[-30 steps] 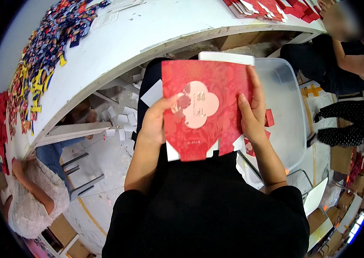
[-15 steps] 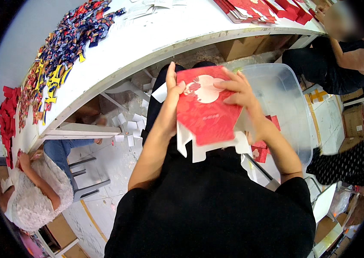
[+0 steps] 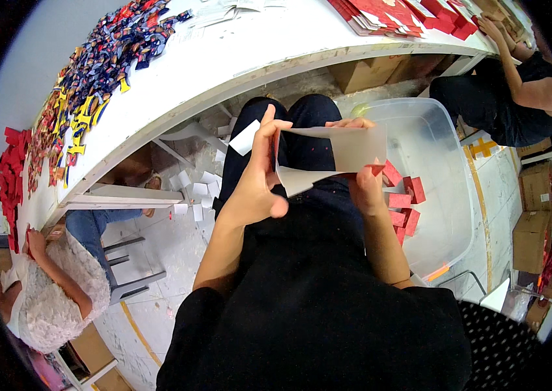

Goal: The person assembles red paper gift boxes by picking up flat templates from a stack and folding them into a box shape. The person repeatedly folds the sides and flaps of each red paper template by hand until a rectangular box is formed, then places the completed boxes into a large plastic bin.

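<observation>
Free room: bare middle of the table [image 3: 243, 45], between sweets [image 3: 116, 58] on the left and a red stack [image 3: 383, 18] farther right; hollow of the carton [image 3: 362, 148], open through between left hand [image 3: 254, 186] and right hand [image 3: 368, 186]; right part of the tub [image 3: 444, 176], bare.
Obstacles: boxes [image 3: 412, 190] clustered in the tub's left part, near the right hand; tub rim [image 3: 419, 102], raised around it; legs [image 3: 317, 112] beneath the carton; table edge [image 3: 276, 68], crossing beyond the knees.

Wht tbl [image 3: 237, 51], wrapped pcs [image 3: 116, 52] heaped L, flat red cartons [image 3: 380, 14], red bxs [image 3: 442, 12] R
</observation>
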The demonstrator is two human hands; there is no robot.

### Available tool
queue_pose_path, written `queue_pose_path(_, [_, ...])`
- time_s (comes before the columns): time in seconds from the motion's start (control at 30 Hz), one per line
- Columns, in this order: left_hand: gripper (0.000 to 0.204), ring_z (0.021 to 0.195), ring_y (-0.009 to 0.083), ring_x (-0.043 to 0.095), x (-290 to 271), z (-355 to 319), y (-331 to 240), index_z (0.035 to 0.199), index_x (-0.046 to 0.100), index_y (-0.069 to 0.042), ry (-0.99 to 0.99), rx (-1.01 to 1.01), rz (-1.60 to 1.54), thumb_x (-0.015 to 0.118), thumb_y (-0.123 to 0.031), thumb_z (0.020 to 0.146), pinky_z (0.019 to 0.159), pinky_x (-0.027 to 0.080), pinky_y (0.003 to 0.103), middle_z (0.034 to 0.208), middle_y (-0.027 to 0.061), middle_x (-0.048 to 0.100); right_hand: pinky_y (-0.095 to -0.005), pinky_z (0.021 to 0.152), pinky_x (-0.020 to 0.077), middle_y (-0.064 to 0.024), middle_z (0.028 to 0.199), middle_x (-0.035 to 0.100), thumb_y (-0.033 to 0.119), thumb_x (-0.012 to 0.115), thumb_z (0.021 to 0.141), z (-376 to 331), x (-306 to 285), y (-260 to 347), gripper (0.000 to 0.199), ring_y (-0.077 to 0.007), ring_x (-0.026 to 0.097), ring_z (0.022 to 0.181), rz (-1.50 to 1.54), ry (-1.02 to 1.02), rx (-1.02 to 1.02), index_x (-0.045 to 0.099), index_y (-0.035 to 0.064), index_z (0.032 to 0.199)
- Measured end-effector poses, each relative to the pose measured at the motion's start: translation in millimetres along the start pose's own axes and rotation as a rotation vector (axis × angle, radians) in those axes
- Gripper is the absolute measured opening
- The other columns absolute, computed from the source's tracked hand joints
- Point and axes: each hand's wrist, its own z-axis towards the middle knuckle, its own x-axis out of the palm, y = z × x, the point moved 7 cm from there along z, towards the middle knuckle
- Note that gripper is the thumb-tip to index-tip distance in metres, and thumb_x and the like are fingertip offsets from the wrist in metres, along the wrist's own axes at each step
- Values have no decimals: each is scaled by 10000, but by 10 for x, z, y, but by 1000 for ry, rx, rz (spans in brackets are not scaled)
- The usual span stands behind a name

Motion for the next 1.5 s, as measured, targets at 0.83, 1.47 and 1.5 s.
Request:
queue_pose_path(0.83, [574, 983, 251, 577, -57, -49, 384, 1269, 312, -39, -281, -345, -108, 505, -401, 869, 691, 547, 399, 1157, 144, 489, -449, 1008, 272, -210, 1341, 328, 78, 677, 692, 35, 7, 549, 539, -354, 331, 1242, -915, 95, -361, 491, 72, 1197])
queue_pose_path(1.47, [1135, 1270, 186, 277, -28, 1, 96, 1350, 245, -31, -168, 20, 307, 233, -882, 599, 1040, 216, 335, 1359, 87, 298, -330, 934, 325, -186, 1272, 356, 262, 482, 828, -50, 51, 23, 721, -238, 394, 1146, -202, 34, -1, 107, 66, 1412])
queue_pose_path(1.5, [1166, 1272, 178, 275, -18, -8, 71, 1358, 234, -31, -153, 5, 239, 217, -885, 564, 1039, 222, 334, 1365, 85, 294, -344, 931, 323, -186, 1275, 344, 537, 431, 811, -33, 44, 17, 836, -229, 383, 1147, -290, 54, -64, 76, 86, 1419])
